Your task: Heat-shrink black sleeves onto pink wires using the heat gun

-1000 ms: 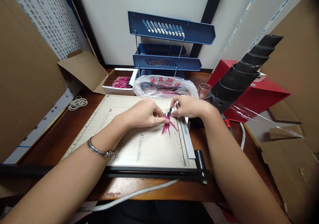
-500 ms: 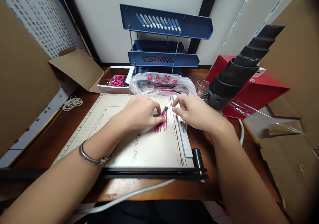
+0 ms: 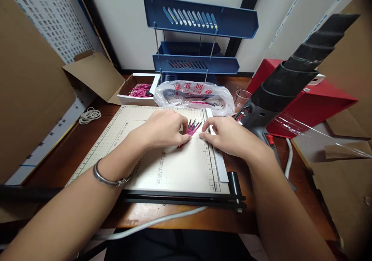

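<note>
On my feed, the left hand (image 3: 162,129) was closed in a pinch around the thin pink wires (image 3: 192,130), their black tips fanned up and away over the printed cutting board (image 3: 183,172), though I could not tell for certain whether the lower ends touched it. I judged that a light but firm pinch near the middle suited so loose a bundle, leaving the black tips free to be evened up without the wires slipping or crossing. Just to their right, the right hand (image 3: 228,135) held nothing that I could see, thumb and forefinger curved and slightly parted.
</note>
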The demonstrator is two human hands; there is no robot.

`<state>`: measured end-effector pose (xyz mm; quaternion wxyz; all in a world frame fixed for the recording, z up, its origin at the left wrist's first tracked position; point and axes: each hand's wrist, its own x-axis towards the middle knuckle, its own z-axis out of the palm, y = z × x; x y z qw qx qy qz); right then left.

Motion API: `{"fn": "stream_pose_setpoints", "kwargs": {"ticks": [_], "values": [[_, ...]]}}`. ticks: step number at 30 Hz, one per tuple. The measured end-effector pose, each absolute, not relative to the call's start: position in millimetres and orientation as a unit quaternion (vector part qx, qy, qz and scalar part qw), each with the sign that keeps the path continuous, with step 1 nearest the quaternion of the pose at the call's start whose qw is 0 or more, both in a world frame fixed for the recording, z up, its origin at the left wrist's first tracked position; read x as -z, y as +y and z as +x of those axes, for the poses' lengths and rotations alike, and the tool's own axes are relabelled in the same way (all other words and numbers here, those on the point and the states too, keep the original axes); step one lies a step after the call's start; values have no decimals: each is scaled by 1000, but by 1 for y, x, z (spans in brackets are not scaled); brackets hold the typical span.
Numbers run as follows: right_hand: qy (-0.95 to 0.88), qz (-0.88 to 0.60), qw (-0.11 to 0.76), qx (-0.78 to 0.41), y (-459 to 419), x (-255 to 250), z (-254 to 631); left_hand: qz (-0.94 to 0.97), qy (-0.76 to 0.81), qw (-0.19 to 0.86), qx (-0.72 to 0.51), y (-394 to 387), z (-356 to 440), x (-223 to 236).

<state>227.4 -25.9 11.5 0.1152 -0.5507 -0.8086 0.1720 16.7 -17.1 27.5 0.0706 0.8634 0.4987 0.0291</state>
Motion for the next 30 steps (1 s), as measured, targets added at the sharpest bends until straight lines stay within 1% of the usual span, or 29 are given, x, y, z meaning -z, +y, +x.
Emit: {"fn": "stream_pose_setpoints", "kwargs": {"ticks": [3,6,11,14,20,25,28,30], "values": [[-806,-555,110,-175,-26,-12,228,859,506,67,-20,-17,15,-29],[-806,-553,113,-176,-25,-12,229,857,513,39,-2,-19,20,-30],[-803,-558,112,-176,-24,-11,229,834,541,-27,103,-14,29,-41],[-802,-557,111,-184,-25,-11,228,841,523,-38,134,-4,27,-45],[-796,-560,115,-200,-25,-12,228,865,485,-18,126,5,28,-50],[-796,-557,119,-204,-25,-9,229,874,469,-49,117,-2,35,-48],[-797,-555,123,-202,-24,-7,230,875,475,-41,88,-4,18,-46],[-797,-555,129,-199,-23,-7,231,867,493,-27,61,-1,-9,-49]]}}
